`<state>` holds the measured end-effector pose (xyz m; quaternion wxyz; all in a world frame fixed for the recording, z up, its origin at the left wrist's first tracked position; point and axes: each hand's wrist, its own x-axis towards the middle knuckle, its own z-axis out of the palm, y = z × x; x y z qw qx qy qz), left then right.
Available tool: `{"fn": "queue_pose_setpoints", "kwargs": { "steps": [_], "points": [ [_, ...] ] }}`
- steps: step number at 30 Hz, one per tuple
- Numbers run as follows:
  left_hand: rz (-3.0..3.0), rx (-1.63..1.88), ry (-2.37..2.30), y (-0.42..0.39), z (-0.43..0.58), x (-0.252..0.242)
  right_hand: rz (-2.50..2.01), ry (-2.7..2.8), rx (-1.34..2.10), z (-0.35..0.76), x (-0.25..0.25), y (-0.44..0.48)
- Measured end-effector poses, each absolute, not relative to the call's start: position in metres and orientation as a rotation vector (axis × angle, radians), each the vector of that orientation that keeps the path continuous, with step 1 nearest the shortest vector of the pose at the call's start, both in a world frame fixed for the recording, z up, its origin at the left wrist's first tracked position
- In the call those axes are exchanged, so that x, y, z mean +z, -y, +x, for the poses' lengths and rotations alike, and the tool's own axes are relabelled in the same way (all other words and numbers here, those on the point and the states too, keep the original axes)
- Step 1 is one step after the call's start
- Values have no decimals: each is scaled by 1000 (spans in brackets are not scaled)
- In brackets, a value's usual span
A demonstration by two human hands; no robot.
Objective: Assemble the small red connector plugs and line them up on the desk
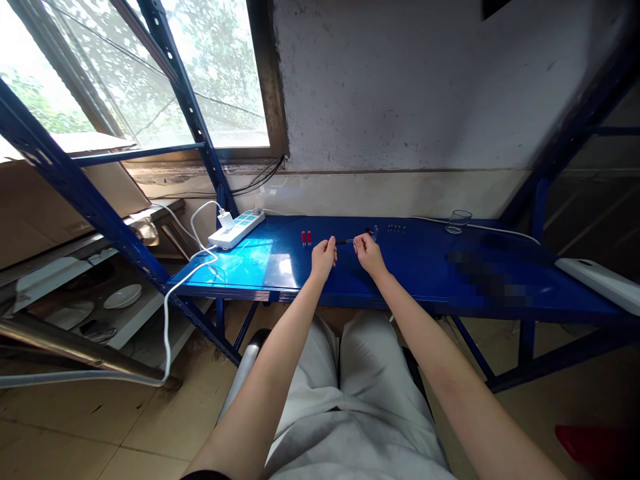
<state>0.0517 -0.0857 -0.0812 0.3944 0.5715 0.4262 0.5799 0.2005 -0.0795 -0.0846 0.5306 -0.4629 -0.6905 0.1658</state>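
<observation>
Gripping a black pen-like piece [341,242] above blue table [420,267], pinched dark end with left hand [325,257], pale end with right hand [368,255]. Probably needed straight in-line alignment, no bending. Had front edge [425,304] on near side, red pieces [309,238] just left, open surface rightward short of glass [457,224].

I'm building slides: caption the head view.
Left hand and right hand hold a slim dark piece over a blue table, near two red pieces.
</observation>
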Motion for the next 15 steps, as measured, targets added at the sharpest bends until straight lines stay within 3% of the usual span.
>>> {"fn": "queue_pose_setpoints", "kwargs": {
  "steps": [15],
  "points": [
    [1417,1578,-1127,81,50,-83,-1101,1659,443,200,-82,82]
  ]
}}
